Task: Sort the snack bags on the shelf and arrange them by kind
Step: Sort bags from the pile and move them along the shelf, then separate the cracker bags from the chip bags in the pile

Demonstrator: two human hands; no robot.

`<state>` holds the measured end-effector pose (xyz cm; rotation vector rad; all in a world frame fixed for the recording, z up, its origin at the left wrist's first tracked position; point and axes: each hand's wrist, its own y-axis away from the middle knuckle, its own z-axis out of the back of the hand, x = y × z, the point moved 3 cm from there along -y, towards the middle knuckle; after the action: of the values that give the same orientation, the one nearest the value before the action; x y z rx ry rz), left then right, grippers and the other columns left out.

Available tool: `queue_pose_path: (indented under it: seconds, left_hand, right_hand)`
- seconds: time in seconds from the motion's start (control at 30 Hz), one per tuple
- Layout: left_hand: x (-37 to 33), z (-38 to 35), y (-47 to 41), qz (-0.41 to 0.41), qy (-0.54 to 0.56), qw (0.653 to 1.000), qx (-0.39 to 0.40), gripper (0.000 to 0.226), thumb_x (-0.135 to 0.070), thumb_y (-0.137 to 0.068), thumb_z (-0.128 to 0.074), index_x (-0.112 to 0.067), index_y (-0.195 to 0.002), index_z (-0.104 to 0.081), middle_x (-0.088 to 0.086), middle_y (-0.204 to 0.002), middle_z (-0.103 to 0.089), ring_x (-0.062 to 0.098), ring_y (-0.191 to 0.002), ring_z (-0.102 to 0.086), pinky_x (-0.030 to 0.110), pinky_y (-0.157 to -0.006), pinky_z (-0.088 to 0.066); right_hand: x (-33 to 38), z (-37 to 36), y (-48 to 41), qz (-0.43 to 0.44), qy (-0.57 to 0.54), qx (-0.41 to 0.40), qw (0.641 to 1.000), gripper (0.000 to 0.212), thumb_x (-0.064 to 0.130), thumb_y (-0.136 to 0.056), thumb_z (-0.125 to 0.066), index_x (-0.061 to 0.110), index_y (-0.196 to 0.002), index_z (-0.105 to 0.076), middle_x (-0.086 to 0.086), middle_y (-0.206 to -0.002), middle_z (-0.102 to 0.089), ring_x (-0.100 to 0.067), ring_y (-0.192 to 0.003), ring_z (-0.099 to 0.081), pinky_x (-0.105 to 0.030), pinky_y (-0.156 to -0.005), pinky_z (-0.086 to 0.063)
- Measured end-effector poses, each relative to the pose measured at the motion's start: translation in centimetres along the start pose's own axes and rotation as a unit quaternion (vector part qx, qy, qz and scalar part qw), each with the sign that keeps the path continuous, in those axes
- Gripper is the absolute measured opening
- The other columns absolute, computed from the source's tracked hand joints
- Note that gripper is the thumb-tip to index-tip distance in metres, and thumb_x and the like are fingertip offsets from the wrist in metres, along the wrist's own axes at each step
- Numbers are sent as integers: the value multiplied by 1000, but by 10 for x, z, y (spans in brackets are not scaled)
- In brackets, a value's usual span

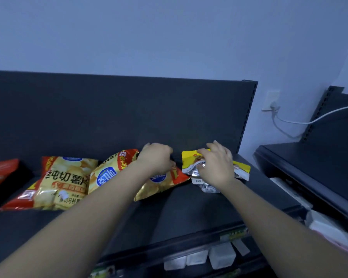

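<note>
Head view: my left hand (156, 159) pinches the chip bag (161, 185) by its top seam, my right hand (217, 167) clutches yellow foil pouches (189, 159), right end of shelf (189, 207). Likely light, slippery, crushable; I'd hold seams.

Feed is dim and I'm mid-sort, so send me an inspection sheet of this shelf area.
Surface: dark shelf, dark back panel behind.
Job's things: three yellow chip bags left to centre; red bag at far left; yellow-and-silver pouches at right.
Clutter: nothing seen.
Grippers: left hand grips the rightmost chip bag; right hand grips the pouches.
Cables: white cable plugged into wall socket, running right.
Surroundings: blue-grey wall; second shelf unit at right; white boxes below.
</note>
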<state>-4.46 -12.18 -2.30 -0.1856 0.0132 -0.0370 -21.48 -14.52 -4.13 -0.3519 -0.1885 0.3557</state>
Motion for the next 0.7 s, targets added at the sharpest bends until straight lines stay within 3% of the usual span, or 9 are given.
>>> queue_pose_path:
  seconds: [0.13,0.27,0.4,0.53,0.7]
  left_hand:
    - [33,26,41,55,-52,996,-41,15,-20,-90,-51,-16,-101,-60,3,-104,-63,24,-95,-55,32,-71,-37]
    - [79,45,94,131,-95,986,-47,7,-10,-82,-48,-16,-81,-48,4,-93,-60,25,-82,-50,32,-63,-38]
    - [126,54,150,180,-126,975,-43,7,-10,-83,-48,-17,-84,-47,5,-98,-61,27,-92,-54,32,-64,-38]
    - [175,58,205,235,-151,959,-40,15,-14,-86,-50,-16,-98,-59,4,-102,-65,24,-91,-55,31,-62,-38]
    - [242,67,277,284,-171,943,-27,24,-18,-87,-51,-17,-109,-59,5,-110,-63,27,-107,-56,33,-71,-42]
  right_hand:
    - [43,5,10,56,-30,10,998,53,19,-84,-58,25,-136,-53,-2,-142,-48,-23,-143,-27,-36,-112,-20]
    - [101,10,19,119,-62,58,989,51,22,-84,-58,25,-135,-54,-2,-134,-55,-25,-130,-41,-36,-103,-34]
    - [164,13,32,178,-76,78,978,53,18,-84,-56,26,-136,-51,-3,-132,-54,-27,-127,-43,-37,-102,-36]
    - [228,18,47,231,-73,93,966,51,17,-84,-53,25,-134,-52,-2,-132,-53,-26,-127,-42,-36,-103,-34]
    - [318,16,65,287,-75,112,948,50,23,-87,-54,26,-136,-50,-4,-134,-51,-27,-128,-41,-39,-103,-34]
